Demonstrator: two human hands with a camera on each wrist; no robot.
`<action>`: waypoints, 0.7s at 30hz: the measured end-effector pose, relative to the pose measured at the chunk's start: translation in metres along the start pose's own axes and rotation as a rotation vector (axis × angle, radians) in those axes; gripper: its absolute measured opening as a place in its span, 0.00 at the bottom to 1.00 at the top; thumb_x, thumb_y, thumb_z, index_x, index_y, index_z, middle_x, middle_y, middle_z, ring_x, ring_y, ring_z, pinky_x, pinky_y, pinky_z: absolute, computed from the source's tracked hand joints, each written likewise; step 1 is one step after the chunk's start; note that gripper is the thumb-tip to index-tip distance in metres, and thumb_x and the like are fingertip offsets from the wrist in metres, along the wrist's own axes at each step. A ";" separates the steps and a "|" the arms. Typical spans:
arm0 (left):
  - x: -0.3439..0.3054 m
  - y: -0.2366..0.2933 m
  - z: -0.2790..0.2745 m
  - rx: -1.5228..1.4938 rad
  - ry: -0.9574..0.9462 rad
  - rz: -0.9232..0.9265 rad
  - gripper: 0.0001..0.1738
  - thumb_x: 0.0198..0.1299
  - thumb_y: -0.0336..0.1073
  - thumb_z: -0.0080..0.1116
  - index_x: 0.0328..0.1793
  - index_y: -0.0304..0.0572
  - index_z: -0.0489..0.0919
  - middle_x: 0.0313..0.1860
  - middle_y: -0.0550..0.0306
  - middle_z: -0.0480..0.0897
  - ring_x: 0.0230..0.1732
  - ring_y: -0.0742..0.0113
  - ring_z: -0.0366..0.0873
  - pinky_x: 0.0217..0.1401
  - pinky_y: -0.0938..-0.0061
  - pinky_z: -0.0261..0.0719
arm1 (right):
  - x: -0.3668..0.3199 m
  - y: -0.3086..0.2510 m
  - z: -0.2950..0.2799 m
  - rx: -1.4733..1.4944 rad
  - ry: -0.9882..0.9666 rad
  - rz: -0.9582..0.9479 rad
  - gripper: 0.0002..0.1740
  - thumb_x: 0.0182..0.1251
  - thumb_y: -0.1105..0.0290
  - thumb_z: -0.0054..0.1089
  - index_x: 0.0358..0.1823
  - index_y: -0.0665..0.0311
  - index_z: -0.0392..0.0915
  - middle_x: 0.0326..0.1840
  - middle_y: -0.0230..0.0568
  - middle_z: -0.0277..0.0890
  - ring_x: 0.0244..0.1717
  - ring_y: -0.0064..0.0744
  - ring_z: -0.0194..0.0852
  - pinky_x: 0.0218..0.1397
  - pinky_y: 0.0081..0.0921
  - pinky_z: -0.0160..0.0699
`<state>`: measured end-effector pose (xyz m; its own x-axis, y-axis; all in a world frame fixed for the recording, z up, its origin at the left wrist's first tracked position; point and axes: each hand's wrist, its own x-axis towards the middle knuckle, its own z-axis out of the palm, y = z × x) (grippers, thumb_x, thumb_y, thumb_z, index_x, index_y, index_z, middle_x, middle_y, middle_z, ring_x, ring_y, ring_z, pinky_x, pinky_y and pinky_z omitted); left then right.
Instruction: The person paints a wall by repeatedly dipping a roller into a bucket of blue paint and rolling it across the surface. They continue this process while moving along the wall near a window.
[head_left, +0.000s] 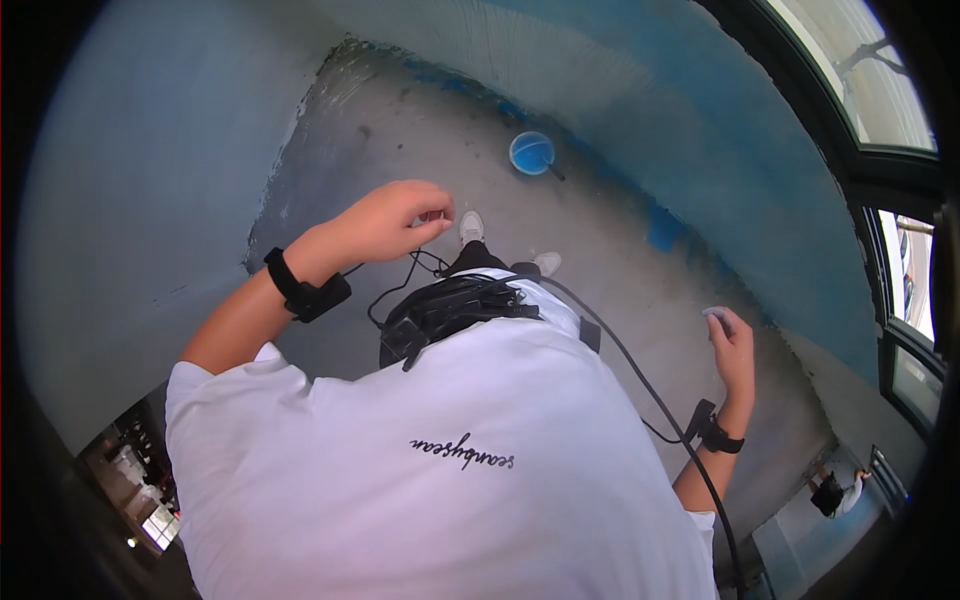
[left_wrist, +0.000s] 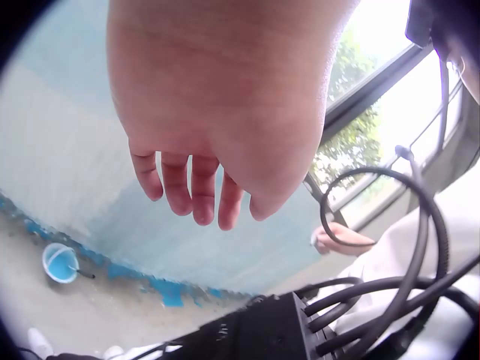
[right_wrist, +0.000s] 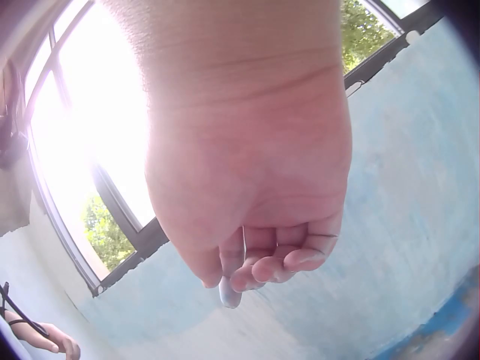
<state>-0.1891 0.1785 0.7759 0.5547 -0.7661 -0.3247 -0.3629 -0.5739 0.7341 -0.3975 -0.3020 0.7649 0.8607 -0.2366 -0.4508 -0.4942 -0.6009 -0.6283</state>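
My left hand [head_left: 395, 220] is held in front of my body, fingers loosely bent, with nothing visible in it. In the left wrist view that hand [left_wrist: 214, 127] hangs with its fingers slightly spread. Out to the right, my right hand [head_left: 732, 345] hangs with loosely curled fingers. A pale, whitish tip [right_wrist: 230, 292] shows on its index finger in the right wrist view. Both hands are away from the bucket [head_left: 532, 153], which stands on the floor by the wall. Blue paint shows inside it, and a dark handle [head_left: 556, 173] sticks out over its rim.
Blue-painted wall [head_left: 720, 150] runs along the right, with windows [head_left: 850, 80] above. Blue paint marks the floor's edge. A black cable [head_left: 640, 370] passes from the black waist pouch [head_left: 440, 320] across my right side. Another person [head_left: 850, 493] is far off at lower right.
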 end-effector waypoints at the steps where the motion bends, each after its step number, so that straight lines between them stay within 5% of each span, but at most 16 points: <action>1: -0.014 0.001 -0.006 0.004 0.044 -0.088 0.06 0.63 0.33 0.57 0.39 0.37 0.79 0.34 0.51 0.80 0.39 0.55 0.78 0.45 0.64 0.76 | 0.000 0.001 -0.001 -0.009 -0.009 -0.016 0.10 0.70 0.69 0.58 0.41 0.70 0.80 0.24 0.31 0.69 0.27 0.19 0.64 0.32 0.21 0.64; 8: -0.097 -0.001 0.009 -0.202 0.133 -0.248 0.07 0.61 0.27 0.55 0.43 0.36 0.80 0.37 0.53 0.82 0.40 0.61 0.79 0.49 0.67 0.76 | -0.006 -0.003 -0.009 -0.008 0.017 0.037 0.09 0.70 0.69 0.57 0.41 0.70 0.80 0.25 0.30 0.70 0.28 0.18 0.66 0.33 0.19 0.65; 13: -0.123 -0.024 0.035 -0.649 0.022 -0.265 0.26 0.49 0.25 0.57 0.59 0.39 0.77 0.50 0.55 0.80 0.51 0.64 0.76 0.61 0.69 0.74 | -0.004 0.000 -0.006 0.011 -0.008 0.040 0.09 0.71 0.70 0.56 0.42 0.69 0.80 0.26 0.29 0.71 0.27 0.18 0.65 0.32 0.19 0.65; 21: -0.128 0.003 0.021 -0.416 -0.271 -0.110 0.39 0.40 0.26 0.64 0.66 0.46 0.73 0.65 0.53 0.71 0.66 0.56 0.67 0.70 0.63 0.66 | 0.004 -0.024 0.002 -0.030 -0.034 -0.004 0.09 0.71 0.70 0.57 0.43 0.70 0.80 0.26 0.28 0.71 0.28 0.18 0.65 0.32 0.19 0.65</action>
<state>-0.2771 0.2688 0.8067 0.3388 -0.7870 -0.5156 0.0465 -0.5334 0.8446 -0.3821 -0.2872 0.7768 0.8579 -0.2085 -0.4697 -0.4864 -0.6245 -0.6111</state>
